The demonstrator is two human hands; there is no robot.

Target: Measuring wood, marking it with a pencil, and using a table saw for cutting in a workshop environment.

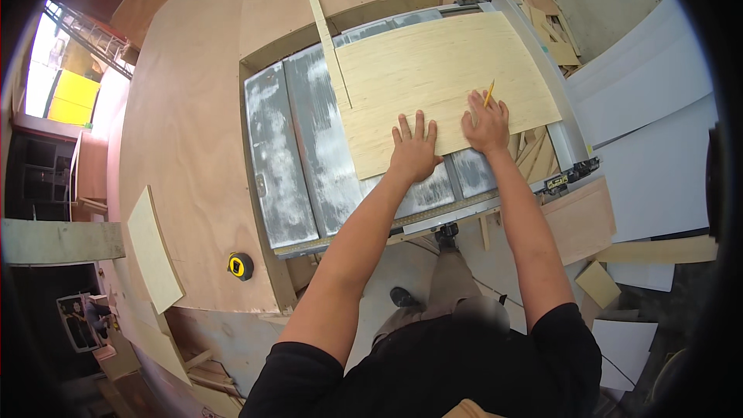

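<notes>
my left hand splays empty, my half-curled right hand holds a slim yellow pencil — both atop the near side of a pale rectangular plywood panel, long axis crosswise — on a grey metal table.

The plywood panel hides part of the metal saw table, the left hand's palm is out of sight, the right hand covers the yellow pencil's lower end, the bottom edge crops a wooden piece at five o'clock, and the tape measure's face at eight is too small to read.
</notes>
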